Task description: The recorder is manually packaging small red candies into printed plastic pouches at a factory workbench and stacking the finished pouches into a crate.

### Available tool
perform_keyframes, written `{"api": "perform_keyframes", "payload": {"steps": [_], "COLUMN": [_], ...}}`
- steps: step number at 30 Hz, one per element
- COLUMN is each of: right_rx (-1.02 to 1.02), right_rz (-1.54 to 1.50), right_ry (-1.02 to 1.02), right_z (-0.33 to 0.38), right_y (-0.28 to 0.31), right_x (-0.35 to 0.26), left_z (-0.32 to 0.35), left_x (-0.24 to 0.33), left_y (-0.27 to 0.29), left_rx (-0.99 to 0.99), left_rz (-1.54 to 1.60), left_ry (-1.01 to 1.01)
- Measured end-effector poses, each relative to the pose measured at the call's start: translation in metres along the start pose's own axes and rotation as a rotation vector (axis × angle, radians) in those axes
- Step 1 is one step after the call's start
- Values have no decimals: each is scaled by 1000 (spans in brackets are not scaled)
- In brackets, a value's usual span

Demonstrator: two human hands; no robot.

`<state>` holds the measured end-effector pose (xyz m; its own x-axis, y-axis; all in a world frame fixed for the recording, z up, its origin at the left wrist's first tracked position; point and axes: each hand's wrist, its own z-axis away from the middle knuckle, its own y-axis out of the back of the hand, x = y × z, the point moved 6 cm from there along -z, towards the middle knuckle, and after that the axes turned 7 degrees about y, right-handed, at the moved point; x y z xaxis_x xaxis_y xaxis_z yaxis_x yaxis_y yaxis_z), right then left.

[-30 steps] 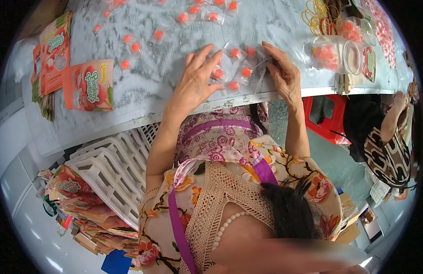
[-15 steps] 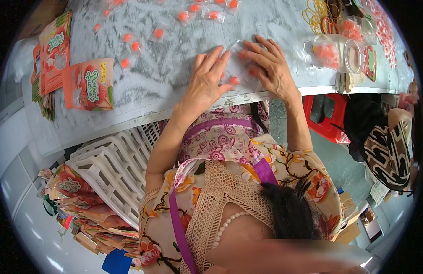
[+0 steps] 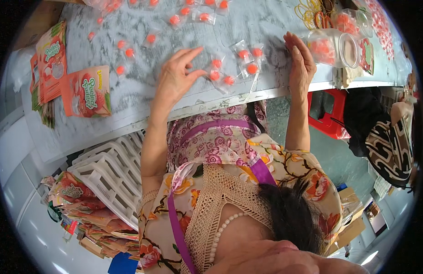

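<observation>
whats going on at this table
A person at a grey table is working over small clear packets with orange-red sweets. The left hand rests spread beside the cluster near the table edge; the right hand is open next to a clear plastic jar. Orange printed pouches lie at left.

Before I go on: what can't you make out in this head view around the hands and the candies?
- Right hand: palm side turned away, so whether it holds anything is hidden.
- Clear jar: contents only an orange blur.
- Wrapped candies: too small to see how they are sealed.
- Top of the table: cut off by the picture's edge.
- Left hand: fingertips open, above the candies; contact unclear.
</observation>
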<state>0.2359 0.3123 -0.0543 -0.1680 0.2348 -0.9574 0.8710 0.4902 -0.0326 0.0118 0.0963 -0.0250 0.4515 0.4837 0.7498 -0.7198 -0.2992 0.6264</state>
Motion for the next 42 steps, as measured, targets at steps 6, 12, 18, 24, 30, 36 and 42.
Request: {"api": "perform_keyframes", "payload": {"steps": [6,12,18,24,30,36,42], "right_rx": [-21,-264,-673,-807,-818,-877,-847], "right_rz": [58,204,553,514,641,615,482], "right_ry": [-50,-125,422,382,531,528,476], "right_z": [1,-17,-83,-123,-115,-94,-83], "right_y": [-6,-29,-125,-162,-174,-175,-157], "right_x": [-8,-9,-23,13,18,13,8], "left_z": [-9,-56,-94,-109,-140,-135,-114], "left_x": [5,-9,-12,-3,-4,0,1], "left_y": [-1,45,50,50,51,46,40], "left_rx": [31,391,336,132,2,-102,-74], "left_rz": [34,-114,-252,-284,-406,-243,-93], "left_ry": [-28,-123,-139,-109,-175,10,-6]}}
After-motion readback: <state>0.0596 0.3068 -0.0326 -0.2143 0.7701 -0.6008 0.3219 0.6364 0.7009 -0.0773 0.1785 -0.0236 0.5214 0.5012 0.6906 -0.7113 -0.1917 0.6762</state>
